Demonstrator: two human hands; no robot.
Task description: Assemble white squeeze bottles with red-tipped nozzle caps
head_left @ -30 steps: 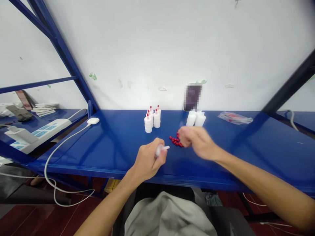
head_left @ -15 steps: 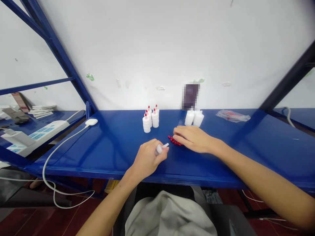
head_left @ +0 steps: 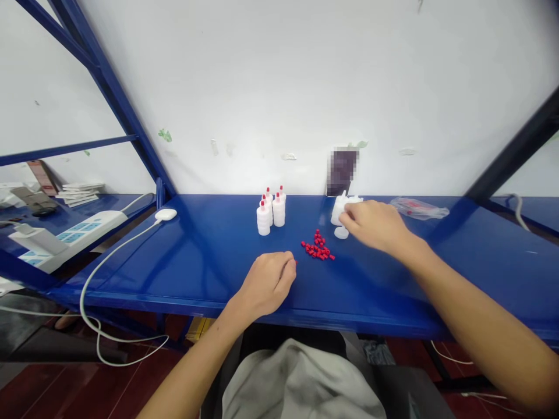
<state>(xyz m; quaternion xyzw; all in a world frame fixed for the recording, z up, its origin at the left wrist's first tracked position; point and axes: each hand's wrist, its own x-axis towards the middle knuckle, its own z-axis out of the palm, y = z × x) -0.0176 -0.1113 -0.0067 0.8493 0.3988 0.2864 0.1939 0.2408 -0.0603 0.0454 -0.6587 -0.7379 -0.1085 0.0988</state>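
Note:
My left hand [head_left: 265, 284] is closed near the table's front edge. A small red tip shows past its fingertips, and the bottle it held a moment earlier is hidden in the fist. My right hand [head_left: 375, 224] pinches a white bottle [head_left: 341, 233], seen tilted with its round base toward me. Just behind that bottle, white bottles with bare nozzles [head_left: 337, 210] stand, partly covered by the hand. Several small red caps [head_left: 318, 251] lie loose between my hands. To their left, several white bottles with red caps [head_left: 278, 212] stand upright in a group.
A clear plastic bag [head_left: 420, 208] with red bits lies at the back right of the blue table [head_left: 209, 267]. A blurred dark rectangle [head_left: 342, 171] leans on the wall. At the left are a white round charger [head_left: 166, 215], its cable and a power strip [head_left: 78, 235].
My right hand has moved from the red caps to the white bottles at its right and closed on one. My left hand has turned; its bottle no longer shows, and a red tip appears.

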